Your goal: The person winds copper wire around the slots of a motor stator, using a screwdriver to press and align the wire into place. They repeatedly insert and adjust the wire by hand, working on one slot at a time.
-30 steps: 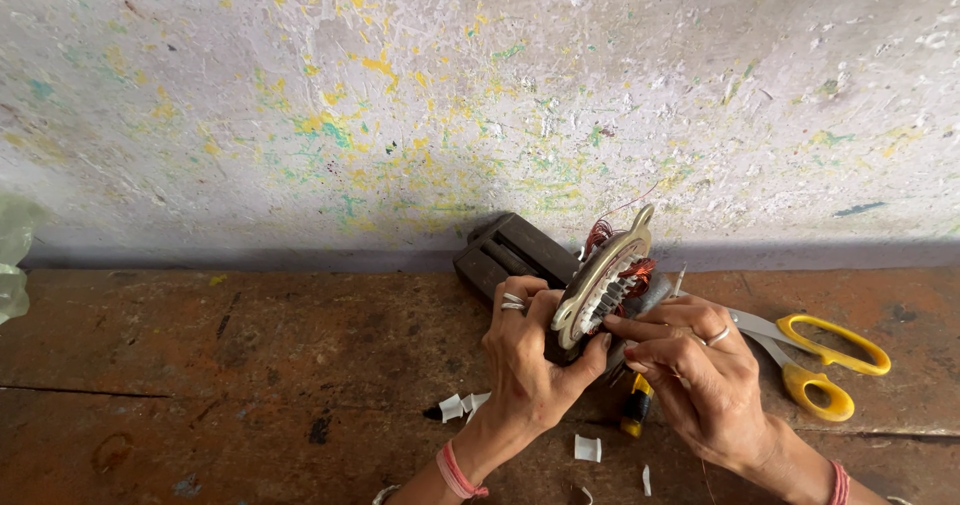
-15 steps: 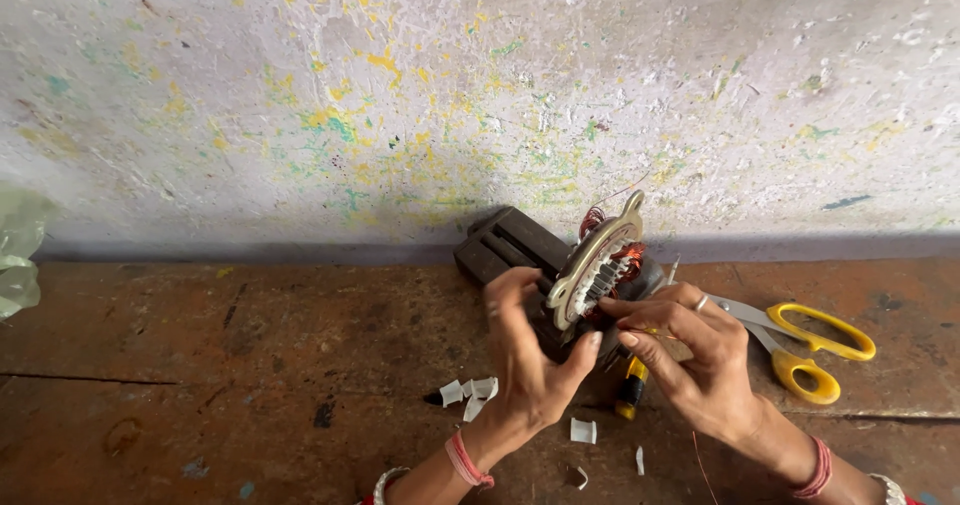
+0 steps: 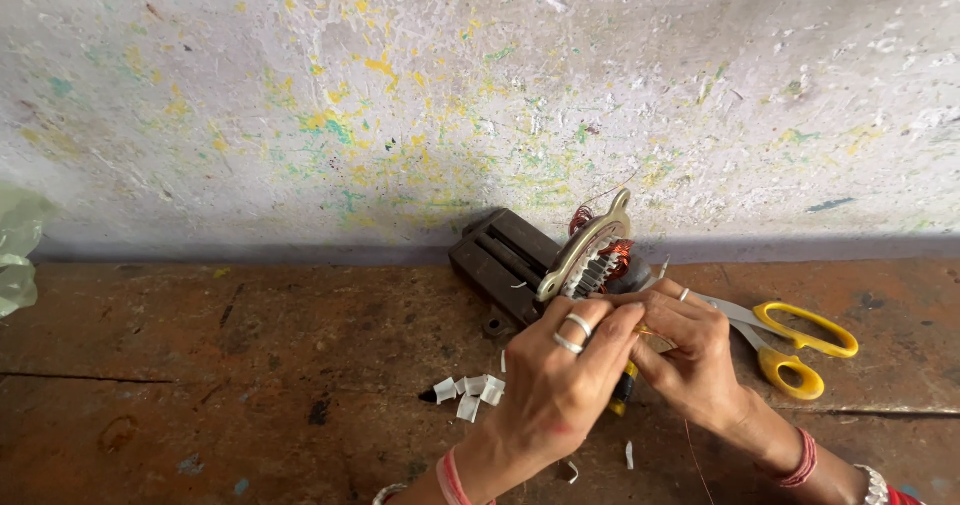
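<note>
hands close together at centre frame, left hand point(image 3: 560, 385) gripping the small motor stator point(image 3: 592, 257) with copper windings upright on the worktop point(image 3: 200, 365), right hand point(image 3: 690, 350) pinching fine wire beside it, mid-winding work by the look, wanting steady fingers, yellow scissors point(image 3: 790, 340) at right.

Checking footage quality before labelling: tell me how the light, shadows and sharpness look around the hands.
Head view: soft, even daylight, no glare; the left hand and right hand are sharp, as are the motor stator they hold and the yellow scissors; a faint shadow lies along the wall's base; wide-lens bending curves the bench edge slightly.
</note>
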